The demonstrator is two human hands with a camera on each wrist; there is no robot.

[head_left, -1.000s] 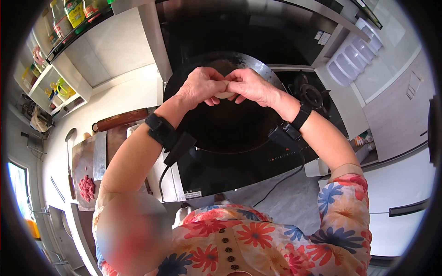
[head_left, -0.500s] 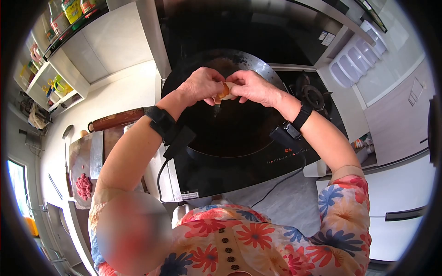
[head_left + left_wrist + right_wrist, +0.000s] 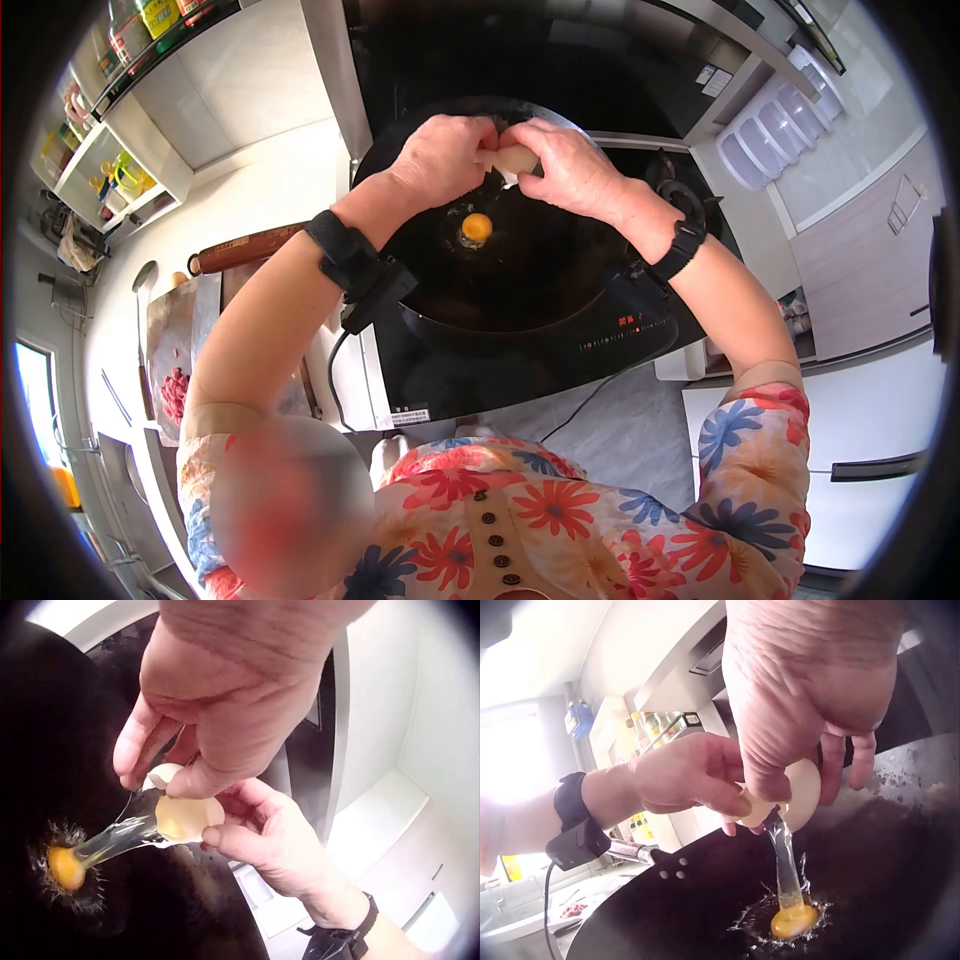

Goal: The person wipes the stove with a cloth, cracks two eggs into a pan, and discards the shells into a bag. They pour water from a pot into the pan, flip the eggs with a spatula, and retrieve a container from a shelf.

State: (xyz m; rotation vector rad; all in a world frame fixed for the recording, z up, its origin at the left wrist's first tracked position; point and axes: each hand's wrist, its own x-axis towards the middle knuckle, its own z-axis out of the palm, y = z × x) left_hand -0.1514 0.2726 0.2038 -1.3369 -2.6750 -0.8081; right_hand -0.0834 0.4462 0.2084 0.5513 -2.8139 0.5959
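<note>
Over the wok [image 3: 530, 275], your L hand [image 3: 445, 162] and R hand [image 3: 578, 175] each pinch part of a cracked eggshell [image 3: 191, 819], fingers curled in close; egg white [image 3: 120, 841] strings down from it to the yolk [image 3: 477, 228], which lies on the wok's dark inner surface. On the hob [image 3: 475, 365], R of ctr., red display digits [image 3: 630, 321] are lit, too small to read w/ certainty; white label [image 3: 408, 416] at front edge, ditto. Upper L: bottles [image 3: 160, 14] w/ coloured labels, brands illegible.
</note>
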